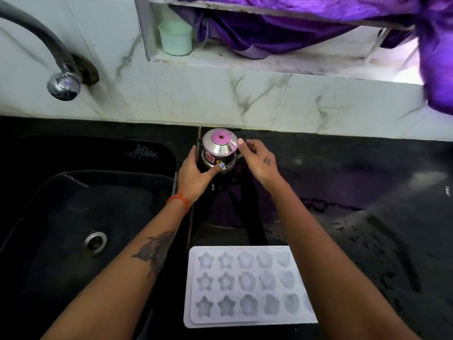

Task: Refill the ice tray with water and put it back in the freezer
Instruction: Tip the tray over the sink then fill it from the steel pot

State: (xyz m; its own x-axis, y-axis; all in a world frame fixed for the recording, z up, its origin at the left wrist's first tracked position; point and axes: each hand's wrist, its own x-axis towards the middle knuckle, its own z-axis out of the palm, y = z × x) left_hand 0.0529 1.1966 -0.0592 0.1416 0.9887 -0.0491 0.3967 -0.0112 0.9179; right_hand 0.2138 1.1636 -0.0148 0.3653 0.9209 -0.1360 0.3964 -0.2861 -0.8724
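Left hand (196, 171): holds the steel jug (219, 153) by its side.
Right hand (257, 159): pinches the jug's lid (220, 142) edge.
Ice tray (247, 285): flat, near, on the counter (367, 192).

The right forearm (318, 253) hides the ice tray's (235, 315) right-hand moulds.

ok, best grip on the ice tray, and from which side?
Take the ice tray by its flat rim on the near long edge, coming from the person's side. It lies flat on the counter, moulds up; the right forearm covers its right end, and the sink borders the left.
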